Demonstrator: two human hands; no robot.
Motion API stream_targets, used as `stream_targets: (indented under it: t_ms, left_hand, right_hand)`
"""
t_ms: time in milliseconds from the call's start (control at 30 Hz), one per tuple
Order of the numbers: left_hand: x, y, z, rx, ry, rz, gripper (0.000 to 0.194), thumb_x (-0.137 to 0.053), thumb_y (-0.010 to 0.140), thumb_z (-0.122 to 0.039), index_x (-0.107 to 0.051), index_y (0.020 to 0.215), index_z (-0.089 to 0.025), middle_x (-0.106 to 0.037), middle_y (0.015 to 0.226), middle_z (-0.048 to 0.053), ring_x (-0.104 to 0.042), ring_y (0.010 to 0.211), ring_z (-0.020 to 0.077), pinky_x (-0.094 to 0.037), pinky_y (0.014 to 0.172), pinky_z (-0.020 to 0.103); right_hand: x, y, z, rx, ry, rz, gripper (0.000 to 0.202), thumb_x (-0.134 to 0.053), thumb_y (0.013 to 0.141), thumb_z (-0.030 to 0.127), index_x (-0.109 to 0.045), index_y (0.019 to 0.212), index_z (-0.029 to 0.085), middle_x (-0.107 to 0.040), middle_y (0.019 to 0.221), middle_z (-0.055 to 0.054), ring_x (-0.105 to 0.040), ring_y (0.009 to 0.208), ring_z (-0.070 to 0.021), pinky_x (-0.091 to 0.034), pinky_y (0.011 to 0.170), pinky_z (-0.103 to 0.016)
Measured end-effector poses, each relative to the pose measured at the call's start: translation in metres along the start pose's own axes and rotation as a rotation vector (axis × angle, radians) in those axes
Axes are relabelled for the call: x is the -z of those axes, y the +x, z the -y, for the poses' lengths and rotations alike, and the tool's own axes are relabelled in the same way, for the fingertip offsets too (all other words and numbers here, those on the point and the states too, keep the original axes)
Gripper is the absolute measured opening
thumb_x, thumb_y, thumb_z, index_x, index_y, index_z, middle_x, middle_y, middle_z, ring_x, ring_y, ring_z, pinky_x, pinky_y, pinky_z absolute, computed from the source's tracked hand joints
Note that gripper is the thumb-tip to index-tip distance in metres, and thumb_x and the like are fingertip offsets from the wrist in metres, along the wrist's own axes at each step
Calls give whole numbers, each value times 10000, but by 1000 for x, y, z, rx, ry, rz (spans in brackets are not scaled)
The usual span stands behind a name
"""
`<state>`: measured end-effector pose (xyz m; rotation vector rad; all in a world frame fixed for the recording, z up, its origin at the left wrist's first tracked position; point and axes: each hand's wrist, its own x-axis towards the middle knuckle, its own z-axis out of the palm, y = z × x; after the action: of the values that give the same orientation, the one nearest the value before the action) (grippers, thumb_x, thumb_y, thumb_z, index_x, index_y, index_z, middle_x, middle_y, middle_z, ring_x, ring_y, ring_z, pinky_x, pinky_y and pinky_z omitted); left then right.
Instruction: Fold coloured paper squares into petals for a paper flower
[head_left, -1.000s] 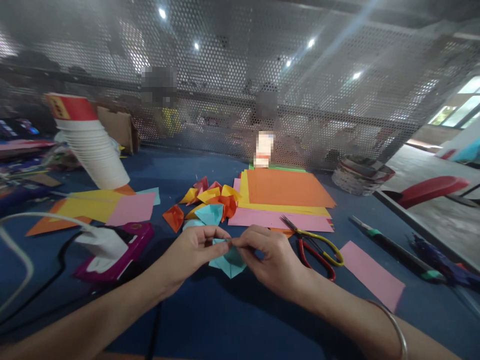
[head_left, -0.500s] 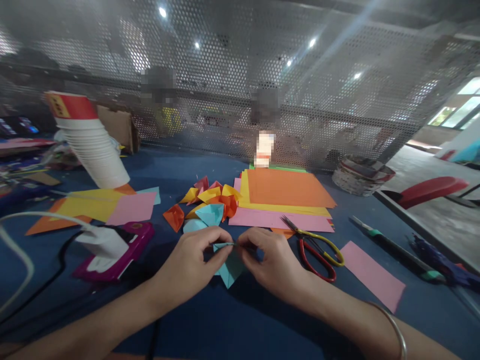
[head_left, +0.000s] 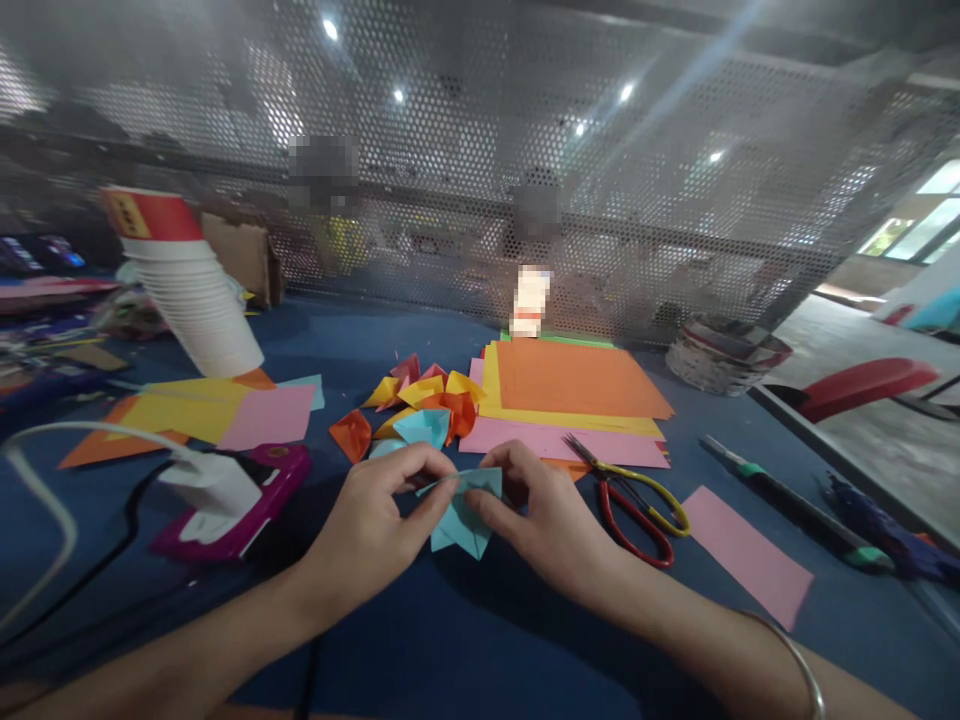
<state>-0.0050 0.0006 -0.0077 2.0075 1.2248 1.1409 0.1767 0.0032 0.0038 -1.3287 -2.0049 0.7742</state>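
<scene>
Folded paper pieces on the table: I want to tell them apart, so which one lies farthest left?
The orange folded piece, nearest the purple power strip. The other orange folding sits farther right, beside the stacked sheets.

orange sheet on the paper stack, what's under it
Yellow paper and pink paper show under the orange sheet, green paper at its far edge; anything fully covered is hidden.

The folded light-blue piece (head_left: pixel 463 520) is thin, matt paper with crisp creases; the stacked sheets (head_left: pixel 577 380) look smooth and matt, also paper; the scissors (head_left: pixel 598 467) join metal blades to smooth, slightly glossy coated handles; the power strip (head_left: pixel 289 468) is glossy plastic; the box (head_left: pixel 236 255) is dull cardboard; the screen (head_left: pixel 450 130) is perforated metal; the bangle (head_left: pixel 802 662) is shiny, smooth metal.
</scene>
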Motion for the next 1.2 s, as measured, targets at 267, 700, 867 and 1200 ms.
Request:
stream_targets:
  t_ms: [267, 700, 867, 1200]
  left_hand:
    - [-6, -2, 0, -3, -25, -23, 63, -501, 844, -168, -529, 797, -200, -621, 839, -8, -625, 773, 128, -516, 711, 226]
    - [-6, -2, 4, 37, -12, 82, 166, -515, 891, -248, -598, 760, -187, -565, 679, -29, -528, 618, 113, -402, 573, 220]
    - [-6, -1, 2, 111, -55, 36, 202, -508, 880, -288, -519, 710, -179, -431, 621, -54, -441, 548, 97, -361, 509, 208]
    - [-4, 3, 5, 141, -161, 117, 147, -532, 845, -274, -645, 879, -186, -550, 692, -33, -508, 658, 125, -404, 632, 230]
  right_hand:
    - [0, 2, -4, 7, -1, -39, 137, -511, 769, 92, -447, 722, 204, -512, 620, 49, -476, 557, -99, -346, 513, -199]
    - [-3, -3, -3, 89, -53, -17, 97, -535, 812, 117, -528, 844, 208, -566, 674, 45, -508, 588, -102, -356, 546, -202]
    - [-3, -1, -4, 64, 72, -54, 45, -527, 847, 160, -518, 833, 201, -560, 683, 43, -520, 610, -103, -403, 571, -202]
    - [-3, -4, -5, 261, -1, -84, 158, -529, 794, 64, -613, 819, 195, -606, 687, 27, -540, 613, -98, -416, 587, -188]
